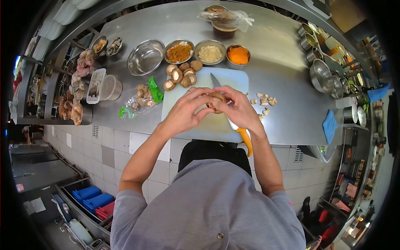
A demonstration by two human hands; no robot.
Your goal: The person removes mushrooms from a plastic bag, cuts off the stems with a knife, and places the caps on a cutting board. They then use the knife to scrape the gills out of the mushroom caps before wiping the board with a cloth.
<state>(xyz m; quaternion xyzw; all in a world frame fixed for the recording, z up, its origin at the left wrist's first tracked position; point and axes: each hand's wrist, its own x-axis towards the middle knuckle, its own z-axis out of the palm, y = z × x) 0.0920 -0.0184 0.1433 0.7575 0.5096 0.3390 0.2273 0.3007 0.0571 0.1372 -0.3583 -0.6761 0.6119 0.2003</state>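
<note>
Over the cutting board (241, 79), a brown mushroom (216, 103) sits between the fingers of both hands. My left hand (189, 107) grips it from the left, and my right hand (241, 109) pinches its right side. Fingers hide part of it. A knife with a yellow handle (246, 143) lies across the board beneath my right hand, its blade tip showing beyond. At the board's far left corner is a pile of mushroom caps (176, 75), some underside up. Cut mushroom stems (264, 101) are scattered on the steel just right of the board.
Behind the board stand an empty steel bowl (146, 57) and bowls of shredded vegetables (179, 53), pale pieces (211, 54) and orange slices (238, 55). An opened plastic bag of mushrooms (144, 96) lies left. A blue cloth (329, 126) hangs near the right edge.
</note>
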